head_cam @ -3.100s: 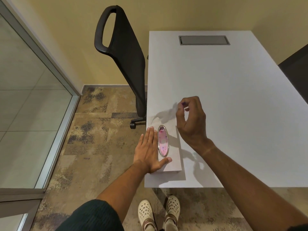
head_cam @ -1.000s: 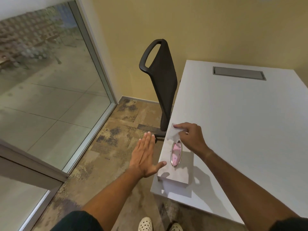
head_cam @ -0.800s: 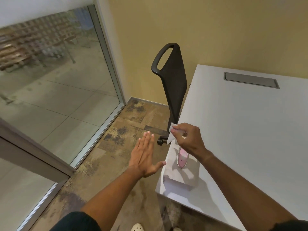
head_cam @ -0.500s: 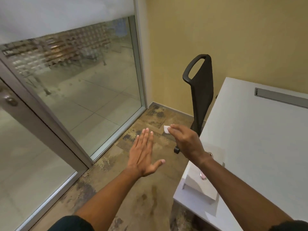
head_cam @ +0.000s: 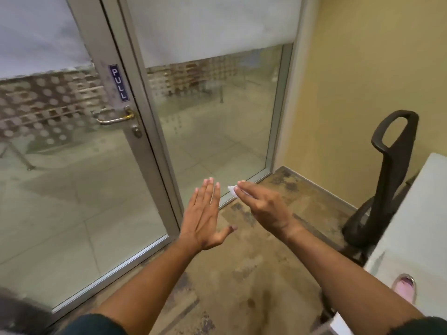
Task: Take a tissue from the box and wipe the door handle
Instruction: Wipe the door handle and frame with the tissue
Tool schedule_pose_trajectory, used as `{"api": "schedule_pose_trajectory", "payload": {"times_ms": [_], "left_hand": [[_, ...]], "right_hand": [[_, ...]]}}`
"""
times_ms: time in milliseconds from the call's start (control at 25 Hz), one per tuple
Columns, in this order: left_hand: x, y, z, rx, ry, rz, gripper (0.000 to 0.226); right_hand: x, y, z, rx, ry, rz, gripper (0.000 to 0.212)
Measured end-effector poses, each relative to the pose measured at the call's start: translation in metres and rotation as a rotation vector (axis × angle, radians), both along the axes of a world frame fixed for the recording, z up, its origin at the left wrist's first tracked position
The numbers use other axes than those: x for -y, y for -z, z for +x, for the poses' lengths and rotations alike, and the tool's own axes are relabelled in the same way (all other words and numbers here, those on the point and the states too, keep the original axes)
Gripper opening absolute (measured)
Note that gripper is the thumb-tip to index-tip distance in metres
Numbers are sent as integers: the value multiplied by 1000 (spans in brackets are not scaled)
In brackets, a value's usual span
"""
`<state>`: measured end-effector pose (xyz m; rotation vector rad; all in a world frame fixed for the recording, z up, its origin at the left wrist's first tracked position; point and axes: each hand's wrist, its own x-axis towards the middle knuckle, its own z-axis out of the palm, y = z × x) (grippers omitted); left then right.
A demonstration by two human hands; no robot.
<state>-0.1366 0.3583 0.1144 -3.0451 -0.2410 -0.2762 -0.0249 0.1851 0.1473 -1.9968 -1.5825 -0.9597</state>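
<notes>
Fingers (head_cam: 244,187) of right hand (head_cam: 263,209) pinch tissue (head_cam: 231,190) (box (head_cam: 405,287) aside).

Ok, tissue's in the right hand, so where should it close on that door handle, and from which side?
Wrap the tissue in the right hand over the door handle on its straight horizontal bar, away from the brass pivot end by the frame. Probably come from the room side, front-on: the bar stands off the glass, leaving room for fingers behind it.
</notes>
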Motion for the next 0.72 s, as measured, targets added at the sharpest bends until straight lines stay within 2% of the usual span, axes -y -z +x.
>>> {"api": "schedule_pose_trajectory", "payload": {"times_ms": [160, 320, 400, 480, 600, 720], "left_hand": [[-75, -20, -32, 66, -91, 1, 115], [-138, -36, -58, 122, -211, 25, 114], [-166, -41, -67, 140, -278, 39, 113], [-193, -44, -73, 152, -343, 60, 112], [-237, -47, -75, 166, -438, 74, 112], [-285, -50, -63, 167, -518, 90, 111]], "right_hand": [[-85, -18, -20, 29, -80, 24, 36], [-165, -33, -32, 24, -165, 127, 60], [-201, -34, -33, 15, -187, 142, 52], [-234, -35, -29, -8, -211, 138, 29], [-285, -37, -18, -72, -270, 107, 47], [-338, -42, 2, -91, -321, 92, 52]]}}
